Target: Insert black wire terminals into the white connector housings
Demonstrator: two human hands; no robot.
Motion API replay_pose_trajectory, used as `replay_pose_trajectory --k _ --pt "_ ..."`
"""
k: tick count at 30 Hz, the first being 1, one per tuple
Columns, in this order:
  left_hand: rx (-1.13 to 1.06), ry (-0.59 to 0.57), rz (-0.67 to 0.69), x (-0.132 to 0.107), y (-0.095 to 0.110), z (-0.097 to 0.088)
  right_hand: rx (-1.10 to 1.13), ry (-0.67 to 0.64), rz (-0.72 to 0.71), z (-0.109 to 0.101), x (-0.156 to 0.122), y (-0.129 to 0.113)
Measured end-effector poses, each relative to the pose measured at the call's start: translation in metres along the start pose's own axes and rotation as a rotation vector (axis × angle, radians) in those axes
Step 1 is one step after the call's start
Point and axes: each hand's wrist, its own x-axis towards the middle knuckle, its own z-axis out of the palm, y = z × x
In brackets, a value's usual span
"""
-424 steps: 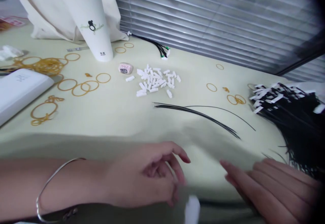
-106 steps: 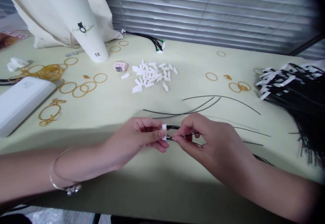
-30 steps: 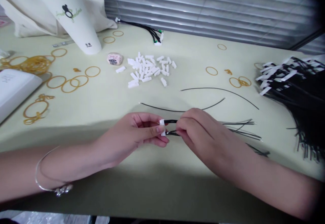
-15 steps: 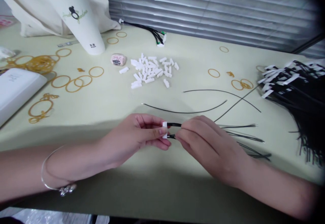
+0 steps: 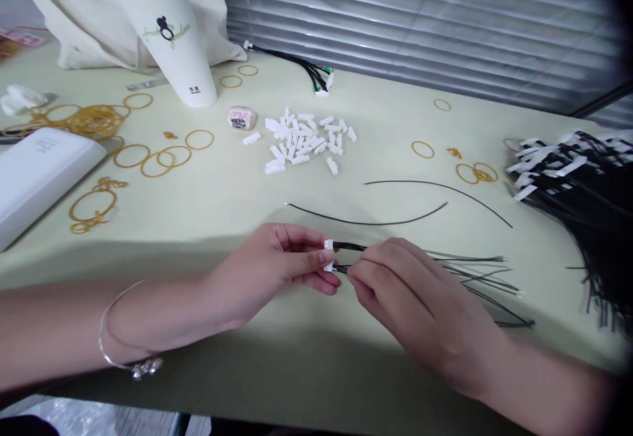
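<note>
My left hand pinches a small white connector housing between thumb and fingertips. My right hand grips thin black wires just beside that housing, and their ends look close to or inside it. The exact contact is too small to tell. More black wires fan out on the tablecloth beyond my right hand. Two loose curved wires lie above my hands. A heap of white connector housings sits further back.
A bundle of black wires with white tags lies at the right. Rubber bands are scattered around, near a white box, a white tumbler and a canvas bag. A finished wire harness lies by the window blinds.
Both hands stay together on the housing and wires. The view has shifted slightly, and the wires right of my right hand now spread in a slightly wider fan.
</note>
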Motion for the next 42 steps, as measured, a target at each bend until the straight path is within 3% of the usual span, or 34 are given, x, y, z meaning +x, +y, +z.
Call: replay_pose_trajectory --k 4,6,9,11,15,19,22,26,28,29,34,42 --pt "0.053 -0.003 0.008 0.000 -0.001 0.002 -0.051 0.050 -0.065 0.003 0.002 -0.001" --pt "0.090 -0.009 0.013 -0.001 -0.001 0.002 0.028 -0.012 -0.085 -0.005 0.009 0.005" --pt "0.193 -0.026 0.033 -0.002 -0.001 0.003 0.269 -0.186 0.071 -0.019 0.031 0.022" --pt "0.316 -0.046 0.042 -0.003 -0.002 0.003 0.245 -0.142 0.233 -0.020 0.050 0.034" --pt "0.501 -0.095 0.064 -0.003 -0.004 0.003 0.185 -0.184 0.204 0.012 0.082 0.045" --pt "0.467 -0.117 0.059 -0.004 -0.004 0.003 0.127 -0.214 0.188 0.042 0.093 0.039" --pt "0.344 -0.088 0.040 -0.003 -0.002 0.003 0.078 -0.167 0.239 0.032 0.088 0.035" --pt "0.127 -0.015 0.013 -0.001 0.000 0.002 0.032 -0.055 0.356 -0.014 0.060 0.030" --pt "0.035 -0.012 0.003 0.001 0.000 0.001 -0.025 0.053 0.264 -0.031 0.040 0.021" --pt "0.007 -0.019 0.005 0.001 0.000 0.000 -0.037 0.043 0.224 -0.036 0.029 0.016" --pt "-0.041 -0.053 0.020 0.003 0.000 -0.002 -0.119 -0.130 0.037 -0.026 -0.006 -0.001" --pt "-0.038 -0.048 -0.003 0.004 0.000 -0.001 -0.073 -0.113 0.061 -0.009 -0.008 0.008"
